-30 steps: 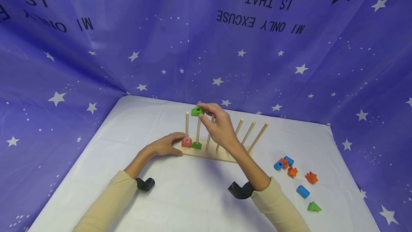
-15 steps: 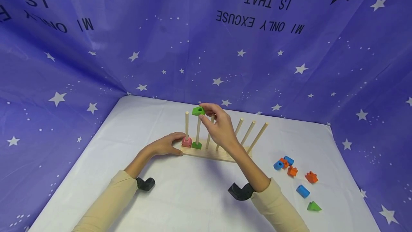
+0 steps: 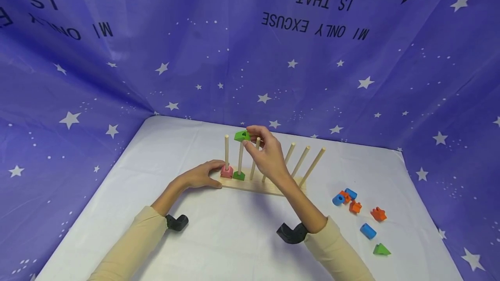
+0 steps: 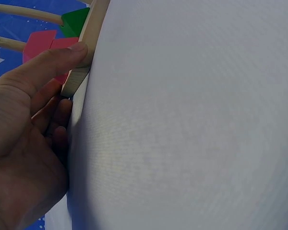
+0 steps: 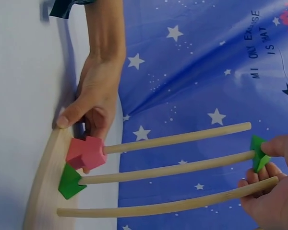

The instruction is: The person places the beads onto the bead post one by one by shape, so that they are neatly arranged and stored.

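Note:
My left hand (image 3: 201,175) grips the left end of a wooden peg board (image 3: 254,185), thumb on its near edge and fingers round the end, as the left wrist view shows. My right hand (image 3: 268,153) pinches a green triangular block (image 3: 241,136) with a hole through it. The block is at the top of the second peg (image 3: 240,157); in the right wrist view it overlaps the peg's tip (image 5: 252,155). A pink notched block (image 3: 226,172) sits at the foot of the first peg (image 3: 226,153). Another green triangular block (image 3: 239,176) lies at the bottom of the second.
Several more upright pegs (image 3: 312,167) stand along the board to the right, partly behind my right hand and forearm. On the white tablecloth (image 3: 226,237) at right lie blue cylinders (image 3: 368,231), orange star-like blocks (image 3: 378,214) and a green triangular block (image 3: 381,249). A starry purple curtain (image 3: 234,55) surrounds the table.
My right hand and the pinched green triangular block have shifted slightly to the right, staying at the second peg's top. My left hand keeps its grip on the peg board.

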Demonstrator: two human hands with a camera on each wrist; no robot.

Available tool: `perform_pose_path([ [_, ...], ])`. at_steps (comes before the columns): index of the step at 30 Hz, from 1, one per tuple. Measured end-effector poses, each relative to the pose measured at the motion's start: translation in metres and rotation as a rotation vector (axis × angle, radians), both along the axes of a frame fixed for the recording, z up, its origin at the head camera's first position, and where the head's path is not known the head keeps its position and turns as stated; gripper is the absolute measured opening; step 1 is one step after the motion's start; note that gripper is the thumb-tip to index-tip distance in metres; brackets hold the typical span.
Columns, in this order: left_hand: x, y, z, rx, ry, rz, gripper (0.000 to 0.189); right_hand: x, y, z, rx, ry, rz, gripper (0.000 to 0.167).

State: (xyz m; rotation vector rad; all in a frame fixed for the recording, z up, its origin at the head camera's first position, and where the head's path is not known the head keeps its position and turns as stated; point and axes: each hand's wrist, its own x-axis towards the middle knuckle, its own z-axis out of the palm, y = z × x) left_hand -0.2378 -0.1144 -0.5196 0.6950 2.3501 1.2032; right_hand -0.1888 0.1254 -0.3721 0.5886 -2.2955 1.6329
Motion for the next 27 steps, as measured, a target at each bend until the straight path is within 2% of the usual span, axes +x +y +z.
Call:
perform_pose_path([
  [9,-0.002,0.0,0.0,0.012,0.001,-0.004,0.077,0.0,-0.005,-0.007,-0.092,-0.011,-0.03,0.029],
  [15,-0.002,0.0,-0.002,0.027,-0.015,-0.006,0.078,0.0,-0.006,-0.015,-0.11,-0.085,-0.036,0.032],
  [20,-0.001,0.0,-0.001,0.033,-0.022,-0.008,0.079,0.001,-0.007,-0.028,-0.164,-0.149,-0.039,0.031],
  [27,0.0,0.0,0.001,0.008,-0.016,0.0,0.08,0.001,-0.008,-0.06,-0.179,-0.255,-0.061,0.029],
])
